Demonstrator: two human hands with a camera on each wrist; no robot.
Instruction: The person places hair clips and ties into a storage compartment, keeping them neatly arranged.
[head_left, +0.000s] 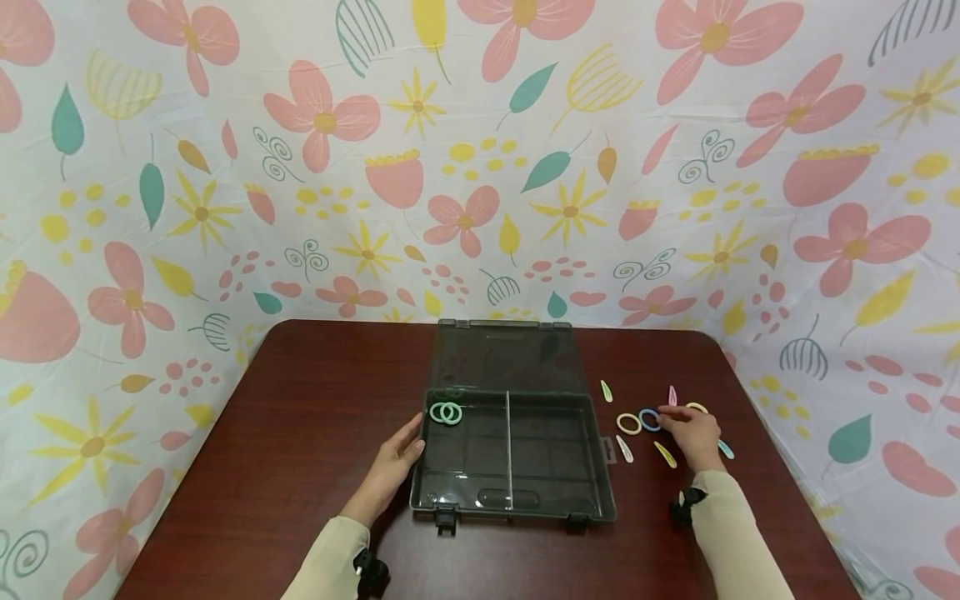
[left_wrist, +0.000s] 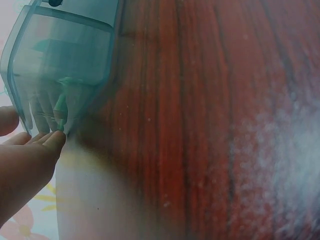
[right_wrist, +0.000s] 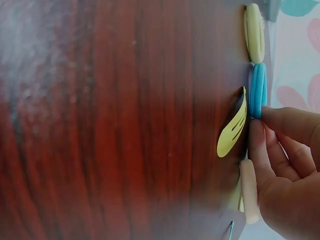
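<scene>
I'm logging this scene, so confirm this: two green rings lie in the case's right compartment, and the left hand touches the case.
Wrong compartment: the head view shows the two green rings in the left compartment; the left hand touches the case.

My Count Runs Past a Dozen

From here I count one left hand, one right hand and, between them, one case. Nearest the left hand I see two green rings; around the right hand, two yellow rings, one blue ring, five clips and one peach piece of unclear kind.
</scene>
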